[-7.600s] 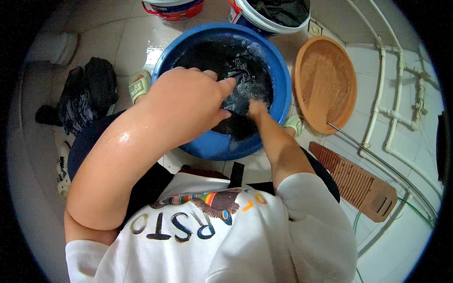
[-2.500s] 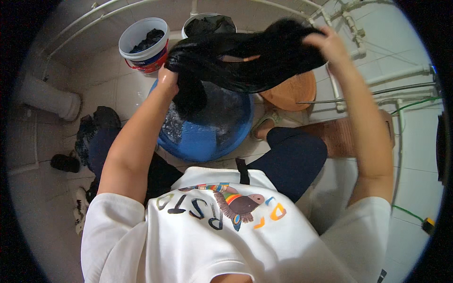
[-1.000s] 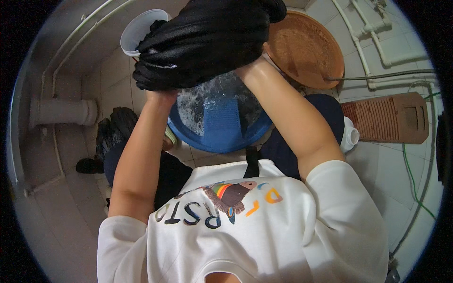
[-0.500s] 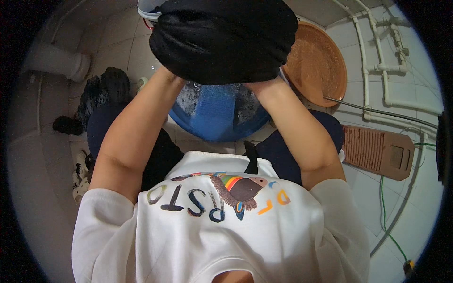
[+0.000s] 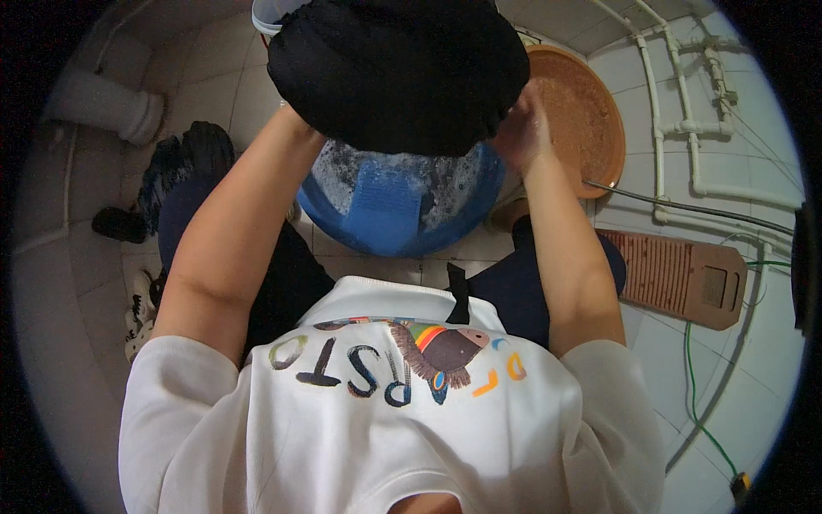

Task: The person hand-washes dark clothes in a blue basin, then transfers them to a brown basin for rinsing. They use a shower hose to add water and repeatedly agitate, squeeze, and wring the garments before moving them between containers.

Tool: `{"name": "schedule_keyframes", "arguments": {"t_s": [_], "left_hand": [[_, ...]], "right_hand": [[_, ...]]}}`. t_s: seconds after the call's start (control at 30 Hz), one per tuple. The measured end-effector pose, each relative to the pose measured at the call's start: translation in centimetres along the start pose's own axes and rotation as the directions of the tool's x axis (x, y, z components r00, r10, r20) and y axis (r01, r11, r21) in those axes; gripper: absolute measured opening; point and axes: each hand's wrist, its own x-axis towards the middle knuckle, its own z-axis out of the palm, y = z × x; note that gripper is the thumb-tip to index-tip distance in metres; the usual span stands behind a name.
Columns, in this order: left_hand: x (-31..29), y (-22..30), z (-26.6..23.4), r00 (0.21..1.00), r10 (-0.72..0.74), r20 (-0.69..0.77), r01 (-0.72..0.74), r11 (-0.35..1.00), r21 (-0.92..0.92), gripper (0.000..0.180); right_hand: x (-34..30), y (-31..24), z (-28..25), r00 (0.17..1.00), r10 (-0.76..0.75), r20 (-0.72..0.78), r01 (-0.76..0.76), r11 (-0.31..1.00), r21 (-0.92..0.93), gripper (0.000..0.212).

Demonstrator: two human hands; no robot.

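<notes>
Right hand shifted outward, seemingly beside cloth

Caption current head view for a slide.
Black cloth held above a sudsy blue basin, right hand blurred at the cloth's edge, orange basin alongside.

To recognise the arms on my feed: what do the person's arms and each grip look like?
Plain white short sleeves. The left forearm and right forearm are bare, with no watch or cable visible. The right grip is ungloved and blurred; the left grip is mostly hidden.
</notes>
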Motion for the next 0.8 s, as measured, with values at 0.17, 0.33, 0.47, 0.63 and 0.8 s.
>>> {"name": "schedule_keyframes", "arguments": {"t_s": [0.17,0.33,0.47,0.63,0.8], "left_hand": [[-1.0,-0.7,-0.2,0.998,-0.066,-0.008,0.066,0.997,0.026,0.053],[-2.1,-1.9,-0.3,0.99,-0.138,-0.014,0.138,0.99,0.038,0.052],[-2.3,-2.6,-0.3,0.985,-0.175,-0.01,0.175,0.984,0.043,0.052],[-2.6,-3.1,-0.3,0.98,-0.199,-0.018,0.199,0.979,0.048,0.051],[-2.8,-3.4,-0.3,0.975,-0.22,-0.017,0.221,0.974,0.044,0.05]], "right_hand": [[-0.9,-1.3,4.2,0.979,-0.179,0.092,0.194,0.963,-0.189,0.057],[-0.4,1.7,3.1,0.955,-0.198,0.219,0.287,0.797,-0.531,0.056],[-0.3,2.8,3.0,0.943,-0.196,0.269,0.321,0.751,-0.577,0.055],[-0.4,3.5,2.9,0.936,-0.174,0.306,0.329,0.74,-0.587,0.054],[-0.5,4.1,2.8,0.932,-0.166,0.322,0.334,0.734,-0.591,0.053]]}}
